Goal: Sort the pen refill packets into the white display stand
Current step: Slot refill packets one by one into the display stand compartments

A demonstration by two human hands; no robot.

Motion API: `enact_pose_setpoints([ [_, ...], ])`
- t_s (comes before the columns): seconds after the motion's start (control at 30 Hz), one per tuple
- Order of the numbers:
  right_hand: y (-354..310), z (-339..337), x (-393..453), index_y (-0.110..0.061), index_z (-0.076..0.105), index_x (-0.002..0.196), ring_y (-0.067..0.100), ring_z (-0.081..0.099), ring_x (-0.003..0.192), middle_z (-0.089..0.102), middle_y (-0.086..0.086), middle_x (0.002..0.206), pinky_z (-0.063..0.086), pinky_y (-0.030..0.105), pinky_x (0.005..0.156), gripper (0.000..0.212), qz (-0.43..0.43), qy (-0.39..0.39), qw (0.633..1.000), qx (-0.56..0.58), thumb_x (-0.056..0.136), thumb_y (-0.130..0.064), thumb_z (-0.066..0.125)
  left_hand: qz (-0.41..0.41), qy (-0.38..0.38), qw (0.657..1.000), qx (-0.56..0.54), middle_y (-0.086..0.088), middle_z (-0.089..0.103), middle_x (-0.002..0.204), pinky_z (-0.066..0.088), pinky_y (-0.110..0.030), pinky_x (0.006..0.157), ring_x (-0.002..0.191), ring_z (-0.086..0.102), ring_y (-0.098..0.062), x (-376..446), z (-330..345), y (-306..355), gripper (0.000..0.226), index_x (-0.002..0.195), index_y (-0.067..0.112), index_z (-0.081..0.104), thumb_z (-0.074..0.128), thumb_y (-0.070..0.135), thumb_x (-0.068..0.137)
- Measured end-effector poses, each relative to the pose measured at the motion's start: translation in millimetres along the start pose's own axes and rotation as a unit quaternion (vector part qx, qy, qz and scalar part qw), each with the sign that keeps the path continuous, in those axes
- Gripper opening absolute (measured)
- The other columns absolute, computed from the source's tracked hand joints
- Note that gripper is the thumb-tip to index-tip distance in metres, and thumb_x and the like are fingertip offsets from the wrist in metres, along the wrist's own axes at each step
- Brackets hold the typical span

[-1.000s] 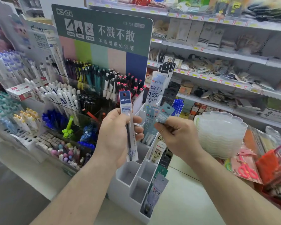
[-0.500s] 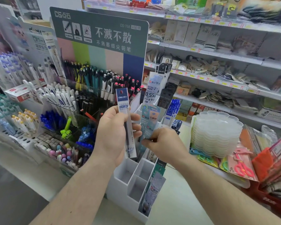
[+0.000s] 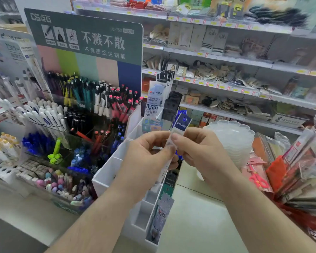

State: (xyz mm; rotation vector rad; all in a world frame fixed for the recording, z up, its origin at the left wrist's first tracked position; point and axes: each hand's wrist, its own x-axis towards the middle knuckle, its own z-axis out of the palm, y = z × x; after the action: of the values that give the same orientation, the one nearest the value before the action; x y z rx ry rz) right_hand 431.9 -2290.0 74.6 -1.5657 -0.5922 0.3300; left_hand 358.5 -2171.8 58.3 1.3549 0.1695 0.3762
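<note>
Both hands meet over the white display stand (image 3: 106,172), pinching one slim refill packet with a blue top (image 3: 181,124). My left hand (image 3: 144,161) grips its lower part from the left. My right hand (image 3: 201,150) pinches it from the right, thumb on the packet's edge. The packet is seen almost edge-on, tilted up to the right. Taller refill packets (image 3: 153,101) stand in the stand's far compartments, and another packet (image 3: 161,214) sits in a near compartment on the right. The near left compartments look bare.
A big pen display with a green header board (image 3: 84,35) stands left of the stand, full of pens (image 3: 98,99). A stack of clear plastic trays (image 3: 233,137) sits to the right. Packaged scissors (image 3: 257,178) and red packets lie far right. Store shelves (image 3: 226,52) run behind.
My right hand has left the teal packets in the stand and come across to take the blue-topped packet, which has turned from facing me to edge-on. The view moved closer.
</note>
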Motion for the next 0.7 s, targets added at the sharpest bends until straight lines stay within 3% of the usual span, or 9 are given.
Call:
enact_pose_setpoints([
  [0.13, 8, -18, -4, -0.014, 0.069, 0.056, 0.005, 0.035, 0.041, 0.048, -0.006, 0.048, 0.028, 0.015, 0.042, 0.035, 0.02, 0.08, 0.996, 0.031, 0.091, -0.006, 0.066, -0.005, 0.003, 0.998, 0.056, 0.0, 0.075, 0.085, 0.056, -0.023, 0.072, 0.078, 0.068, -0.012, 7, 5, -16, 0.017, 0.093, 0.014, 0.071, 0.067, -0.001, 0.088],
  [0.23, 15, -53, 0, -0.014, 0.069, 0.061, 0.009, 0.033, 0.044, 0.05, -0.005, 0.051, 0.026, 0.019, 0.041, 0.033, 0.017, 0.24, 0.967, 0.083, 0.094, -0.013, 0.064, -0.016, 0.021, 0.997, 0.069, 0.001, 0.076, 0.086, 0.056, -0.03, 0.081, 0.085, 0.07, -0.017, 11, 6, -24, 0.02, 0.09, 0.018, 0.069, 0.065, -0.002, 0.089],
  [0.33, 32, -84, 7, -0.013, 0.06, 0.066, 0.009, 0.037, 0.046, 0.053, -0.001, 0.059, 0.032, 0.022, 0.047, 0.034, 0.017, 0.37, 0.928, 0.034, 0.099, -0.021, 0.061, -0.017, 0.014, 0.997, 0.076, 0.001, 0.076, 0.087, 0.057, -0.03, 0.084, 0.091, 0.072, -0.022, 13, 8, -31, 0.022, 0.089, 0.017, 0.069, 0.062, -0.005, 0.088],
  [0.43, 58, -96, 17, -0.013, 0.062, 0.069, 0.01, 0.042, 0.048, 0.054, 0.005, 0.064, 0.036, 0.025, 0.049, 0.034, 0.041, 0.376, 0.925, -0.041, 0.101, -0.027, 0.058, -0.034, 0.001, 0.996, 0.086, 0.002, 0.077, 0.085, 0.055, -0.027, 0.081, 0.088, 0.071, -0.017, 17, 12, -41, 0.025, 0.087, 0.019, 0.069, 0.062, -0.006, 0.088],
  [0.57, 88, -98, 40, -0.016, 0.062, 0.073, 0.002, 0.047, 0.042, 0.056, 0.002, 0.067, 0.036, 0.015, 0.04, 0.031, 0.086, 0.34, 0.931, -0.105, 0.101, -0.028, 0.056, -0.059, -0.015, 0.991, 0.122, 0.007, 0.076, 0.085, 0.055, -0.029, 0.087, 0.088, 0.07, -0.012, 23, 15, -58, 0.026, 0.088, 0.023, 0.069, 0.064, -0.003, 0.087],
  [0.7, 105, -99, 71, -0.02, 0.063, 0.082, 0.016, 0.051, 0.063, 0.058, 0.001, 0.073, 0.04, 0.024, 0.051, 0.025, 0.117, 0.301, 0.935, -0.145, 0.103, -0.026, 0.052, -0.06, -0.022, 0.982, 0.177, 0.011, 0.074, 0.084, 0.053, -0.018, 0.084, 0.083, 0.067, -0.003, 28, 13, -72, 0.026, 0.088, 0.027, 0.069, 0.065, 0.001, 0.086],
])
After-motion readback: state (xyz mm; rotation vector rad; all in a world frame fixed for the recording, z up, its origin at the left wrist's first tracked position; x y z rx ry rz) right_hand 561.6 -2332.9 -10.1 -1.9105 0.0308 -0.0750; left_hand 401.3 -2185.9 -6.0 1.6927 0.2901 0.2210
